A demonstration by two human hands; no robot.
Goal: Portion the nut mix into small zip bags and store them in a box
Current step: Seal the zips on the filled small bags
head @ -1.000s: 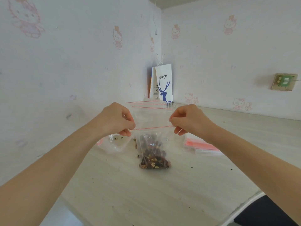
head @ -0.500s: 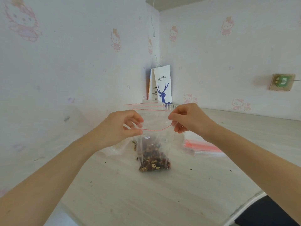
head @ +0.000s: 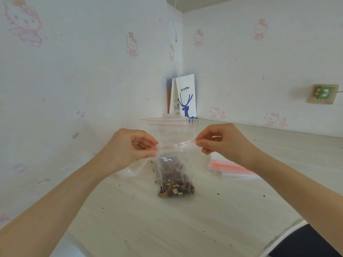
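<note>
One zip bag (head: 176, 154) of nut mix (head: 174, 188) is held over the table (head: 167, 229), its red strip pinched at either end by left hand (head: 130, 145) and right hand (head: 220, 143); sealing and boxing are judged outstanding.

Your left hand (head: 133, 147) and right hand (head: 220, 143) pinch the two top corners of the zip bag (head: 174, 156), which hangs between them above the table (head: 167, 229). The nut mix (head: 175, 186) sits in its bottom. A stack of bags (head: 232, 167) lies on the table to its right, behind your right wrist. A paper bag (head: 186, 95) stands behind in the corner.
</note>
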